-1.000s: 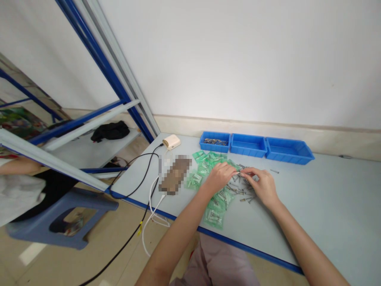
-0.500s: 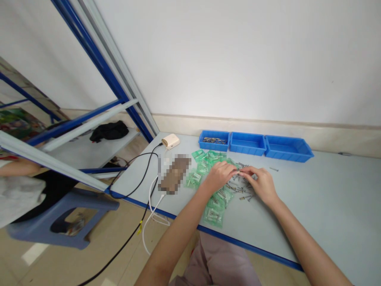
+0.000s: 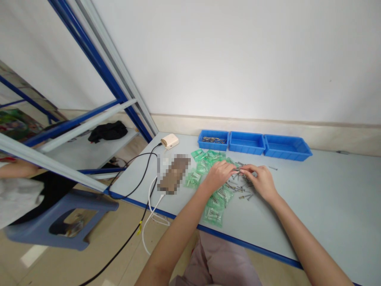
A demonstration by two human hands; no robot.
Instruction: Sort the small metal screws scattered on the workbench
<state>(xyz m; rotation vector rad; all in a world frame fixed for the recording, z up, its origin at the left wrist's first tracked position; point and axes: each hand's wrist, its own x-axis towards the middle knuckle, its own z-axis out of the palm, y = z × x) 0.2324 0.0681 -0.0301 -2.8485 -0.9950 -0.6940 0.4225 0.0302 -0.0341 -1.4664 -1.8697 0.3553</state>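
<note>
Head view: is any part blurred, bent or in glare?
Head view: a pixelated patch hides one thing on the table; the blue frame leans from wide-angle distortion; soft glare on the wall; the hands look sharp.

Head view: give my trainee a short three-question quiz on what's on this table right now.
1. True or false: all three blue bins hold screws.
2. What do the left hand and right hand pinch between their fingers? A) a small metal screw B) a cable C) a green packet
3. What lies under the left wrist?

Key:
1. False: only the leftmost bin shows metal parts.
2. A
3. Green packets, spread across the table beside loose screws.
</note>
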